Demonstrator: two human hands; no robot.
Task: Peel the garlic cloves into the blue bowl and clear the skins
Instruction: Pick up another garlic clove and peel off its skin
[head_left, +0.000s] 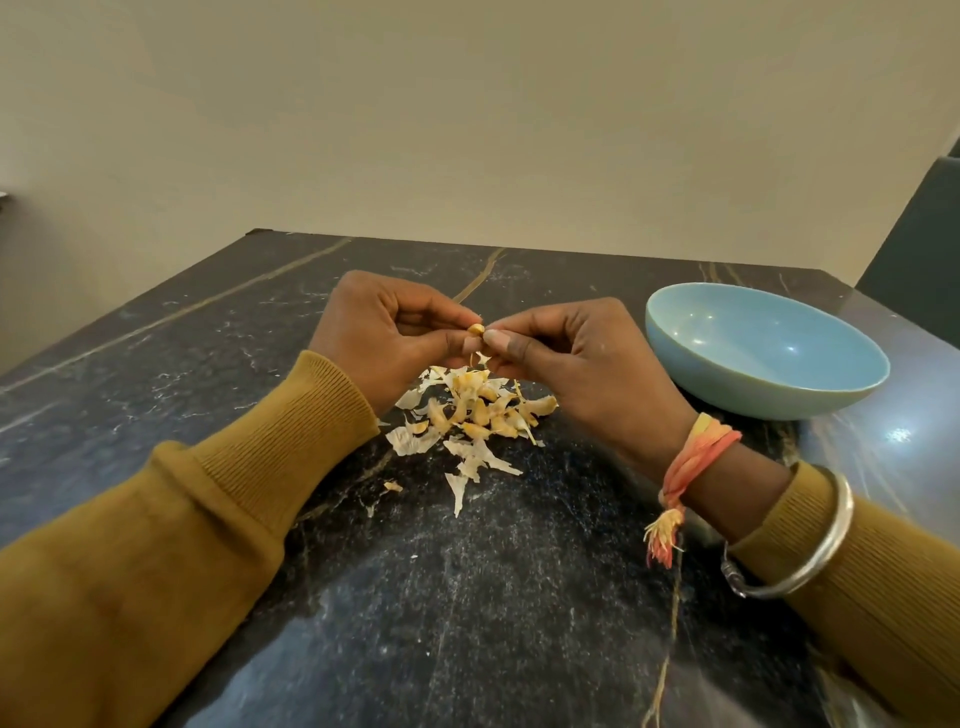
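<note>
A black polished marble tabletop (467, 597) with white flecks and thin tan veins fills the lower view. A plain beige wall (467, 130) rises behind the tabletop's far edge; a dark teal panel (919, 234) stands off its far right corner. Above the tabletop's near right area sit a silver metal bangle (842, 519) and an orange-pink thread band with tassel (696, 441).

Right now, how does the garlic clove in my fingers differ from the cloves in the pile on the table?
The held clove is up off the table, pinched between left hand and right hand; the pile cloves lie on it among loose skins. The held clove is single; the pile cloves are several. Shared: yellowish colour, none in the blue bowl.
</note>
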